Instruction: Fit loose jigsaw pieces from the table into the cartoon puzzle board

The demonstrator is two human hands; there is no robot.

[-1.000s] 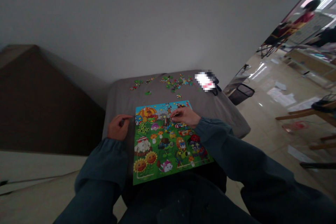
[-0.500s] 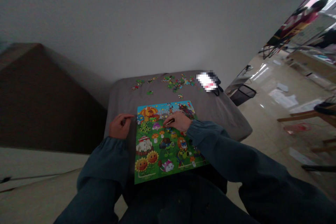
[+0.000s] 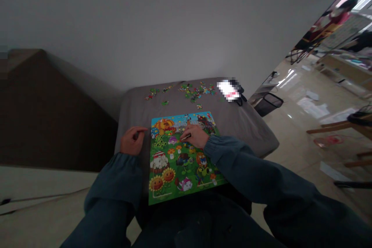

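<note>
A colourful cartoon jigsaw puzzle board [image 3: 167, 186], with a pumpkin, sunflowers and mushrooms on green, lies on the grey cloth-covered table near my lap. Over its upper middle is my right hand [image 3: 197, 136], thumb and fingertips pinched on a small puzzle piece [image 3: 186, 136] whose pale edge just shows. That hand and its sleeve hide part of the board's right side. My left hand [image 3: 132, 140] rests beside the board's left edge, index finger stretched toward it, thumb apart, holding nothing. Loose puzzle pieces [image 3: 192, 92] lie scattered beyond the board.
The grey-covered table [image 3: 247, 131] stands against a pale wall [image 3: 174, 27]. At its back right sits a blurred-out bright object [image 3: 228, 90] with a dark strap. A brown box-like piece [image 3: 52, 116] is at left. On the right are a wooden stool [image 3: 334, 128] and a seated person [image 3: 338, 17].
My right hand has shifted very slightly left and down over the board, still pinching. My left hand stays beside the edge. The board looks the same.
</note>
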